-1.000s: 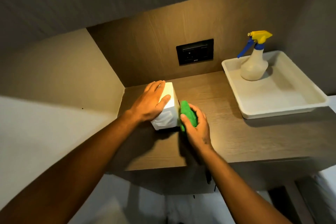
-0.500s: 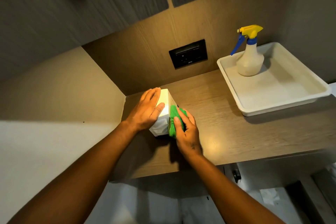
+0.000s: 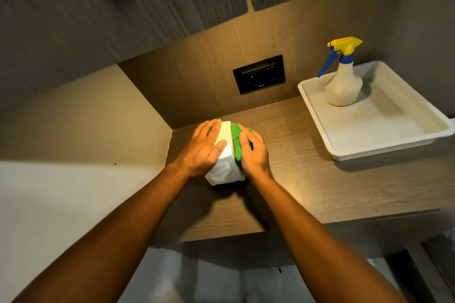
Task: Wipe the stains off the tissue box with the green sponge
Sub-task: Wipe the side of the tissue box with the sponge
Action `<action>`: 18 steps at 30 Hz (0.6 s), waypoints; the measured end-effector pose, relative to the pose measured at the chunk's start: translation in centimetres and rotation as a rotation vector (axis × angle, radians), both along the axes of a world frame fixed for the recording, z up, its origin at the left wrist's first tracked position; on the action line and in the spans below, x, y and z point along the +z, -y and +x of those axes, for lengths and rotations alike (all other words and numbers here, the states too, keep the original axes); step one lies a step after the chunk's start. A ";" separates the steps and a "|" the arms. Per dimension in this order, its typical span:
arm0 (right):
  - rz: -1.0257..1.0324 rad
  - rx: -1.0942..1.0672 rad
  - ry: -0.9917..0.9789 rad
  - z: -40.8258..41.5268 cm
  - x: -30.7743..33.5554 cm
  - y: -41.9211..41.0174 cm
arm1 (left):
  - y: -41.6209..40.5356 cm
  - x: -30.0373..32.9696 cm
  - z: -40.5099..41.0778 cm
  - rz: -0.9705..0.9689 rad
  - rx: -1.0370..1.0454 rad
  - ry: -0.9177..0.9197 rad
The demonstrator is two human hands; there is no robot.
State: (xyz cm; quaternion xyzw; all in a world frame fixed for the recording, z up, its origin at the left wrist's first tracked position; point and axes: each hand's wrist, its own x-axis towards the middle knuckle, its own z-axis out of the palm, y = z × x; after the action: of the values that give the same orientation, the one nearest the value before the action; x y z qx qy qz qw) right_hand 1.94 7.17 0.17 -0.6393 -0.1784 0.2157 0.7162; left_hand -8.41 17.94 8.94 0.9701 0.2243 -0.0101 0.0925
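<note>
A single head-worn wide-angle camera looked forward and steeply down from above the wooden shelf (image 3: 307, 179); both forearms entered from the bottom edge and met near the frame's centre, where the left hand (image 3: 202, 150) and right hand (image 3: 253, 152) sat close to the lens; the view faced the back panel with its black wall socket (image 3: 259, 74); the white tray (image 3: 344, 152) lay at the right edge, slightly cut off; cabinet doors (image 3: 123, 7) filled the top; straight lines bowed toward the margins; no second view shared the scene.
</note>
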 end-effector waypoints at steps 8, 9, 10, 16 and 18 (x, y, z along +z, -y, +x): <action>-0.083 0.057 -0.132 1.4 -1.7 0.4 | -0.2 -0.3 0.0 -0.010 -0.004 0.028; -0.055 0.027 -0.126 0.7 -1.9 1.0 | -0.2 -0.4 0.0 -0.009 -0.005 0.031; -0.031 0.006 -0.096 -0.1 -1.8 1.5 | -0.3 -0.5 0.0 -0.006 -0.008 0.035; 0.083 0.006 -0.020 1.8 1.7 -1.3 | -0.3 -0.4 0.0 -0.010 -0.009 0.038; 0.063 0.039 -0.045 3.3 1.7 -2.2 | -0.1 -0.2 0.0 -0.012 -0.009 0.037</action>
State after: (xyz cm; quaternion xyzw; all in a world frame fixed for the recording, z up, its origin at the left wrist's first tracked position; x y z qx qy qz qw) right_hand 5.23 9.41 1.89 -0.6078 -0.1812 0.2383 0.7355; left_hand -8.43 18.07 8.71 0.9705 0.2179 0.0061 0.1026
